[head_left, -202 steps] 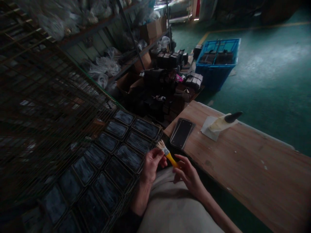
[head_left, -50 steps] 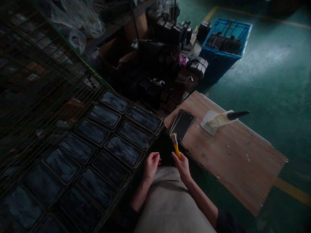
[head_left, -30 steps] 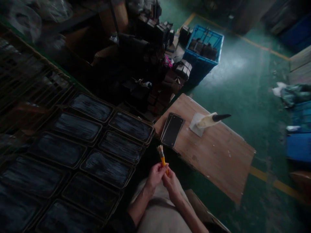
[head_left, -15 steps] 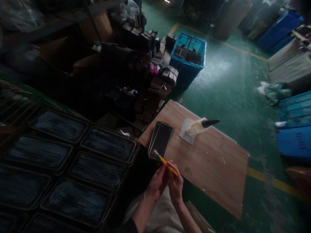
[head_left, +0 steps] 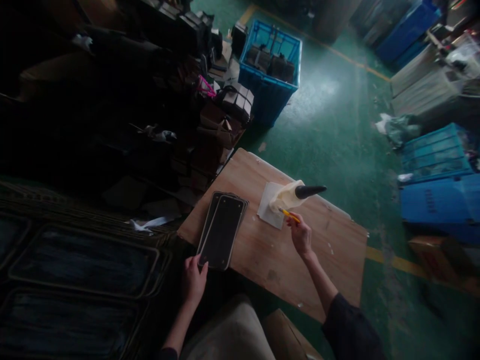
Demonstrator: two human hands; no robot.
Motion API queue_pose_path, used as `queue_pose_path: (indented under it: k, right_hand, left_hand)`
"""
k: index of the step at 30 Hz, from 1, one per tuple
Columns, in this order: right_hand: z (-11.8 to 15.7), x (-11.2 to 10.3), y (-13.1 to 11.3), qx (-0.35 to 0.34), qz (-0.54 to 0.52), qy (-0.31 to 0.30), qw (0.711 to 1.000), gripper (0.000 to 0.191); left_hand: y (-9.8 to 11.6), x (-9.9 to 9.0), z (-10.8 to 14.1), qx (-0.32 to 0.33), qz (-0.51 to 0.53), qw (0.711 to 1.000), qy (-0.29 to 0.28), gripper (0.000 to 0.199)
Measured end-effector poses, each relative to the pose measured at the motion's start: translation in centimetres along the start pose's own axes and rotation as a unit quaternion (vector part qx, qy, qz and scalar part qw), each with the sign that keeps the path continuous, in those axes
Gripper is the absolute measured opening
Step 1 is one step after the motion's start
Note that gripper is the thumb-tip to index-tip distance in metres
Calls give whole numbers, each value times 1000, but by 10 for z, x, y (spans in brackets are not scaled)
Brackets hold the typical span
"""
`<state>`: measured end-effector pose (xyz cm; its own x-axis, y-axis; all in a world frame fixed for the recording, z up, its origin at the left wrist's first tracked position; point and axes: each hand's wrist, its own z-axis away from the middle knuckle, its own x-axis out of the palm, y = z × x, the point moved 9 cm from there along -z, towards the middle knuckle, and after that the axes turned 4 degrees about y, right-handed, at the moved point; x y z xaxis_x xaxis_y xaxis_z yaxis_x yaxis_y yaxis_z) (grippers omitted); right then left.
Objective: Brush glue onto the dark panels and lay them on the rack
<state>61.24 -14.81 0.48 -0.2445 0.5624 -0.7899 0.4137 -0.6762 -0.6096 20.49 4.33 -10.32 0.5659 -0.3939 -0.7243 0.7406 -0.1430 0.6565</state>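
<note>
My right hand (head_left: 301, 236) is closed round a yellow-handled brush (head_left: 289, 215). The brush's head meets the lower end of a cream-coloured container with a black conical tip (head_left: 311, 191), which rests tilted on a pale square card (head_left: 267, 207); whether the bristles are inside it is hard to see. At the near corner of a small stack of dark rectangular panels, my left hand (head_left: 195, 280) grips the edge with thumb and fingers. The top dark panel (head_left: 222, 232) has light edges and small dots at its corners. Both the stack and the card lie on a wooden board (head_left: 281, 255).
Dark panels with streaked, whitish surfaces (head_left: 82, 260) lie at the lower left. A blue crate (head_left: 270, 75) holding dark bundles stands beyond the board, beside stacked bundles (head_left: 236, 102). More blue crates (head_left: 438, 200) and a cardboard box (head_left: 435, 257) stand at the right.
My hands have parted. The right one carried the brush from near the panels to the cream container; the left moved to the panels' near corner. The view has shifted right.
</note>
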Motion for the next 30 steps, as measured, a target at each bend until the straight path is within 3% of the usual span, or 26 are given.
queue_pose_path:
  k: [4, 10, 16, 20, 23, 26, 28, 30]
  right_hand:
    - [-24, 24, 12, -36, 79, -19, 996, 48]
    - [-37, 55, 23, -66, 107, -55, 991, 43]
    - [-38, 50, 25, -48, 96, -46, 993, 37]
    - [-27, 44, 18, -97, 130, -64, 985, 35]
    - [-14, 38, 17, -121, 149, -74, 978, 32]
    - [-3, 29, 15, -129, 137, -70, 980, 33]
    - [2, 23, 14, -123, 119, -64, 983, 34]
    - [4, 18, 12, -105, 100, -58, 988, 35]
  left_hand:
    - [-6, 11, -4, -5, -62, 998, -15, 34]
    - [-24, 18, -7, -83, -61, 994, -38, 31]
    - [-37, 15, -16, -161, 36, 986, -35, 28]
    - [-48, 23, -11, -200, 130, 969, -64, 34]
    - [-50, 21, -7, -193, 120, 971, -74, 29]
    - [-31, 7, -13, -135, 4, 990, -46, 17]
    - [1, 7, -21, -67, -39, 996, -48, 13]
    - [44, 23, -33, 8, -34, 995, -95, 14]
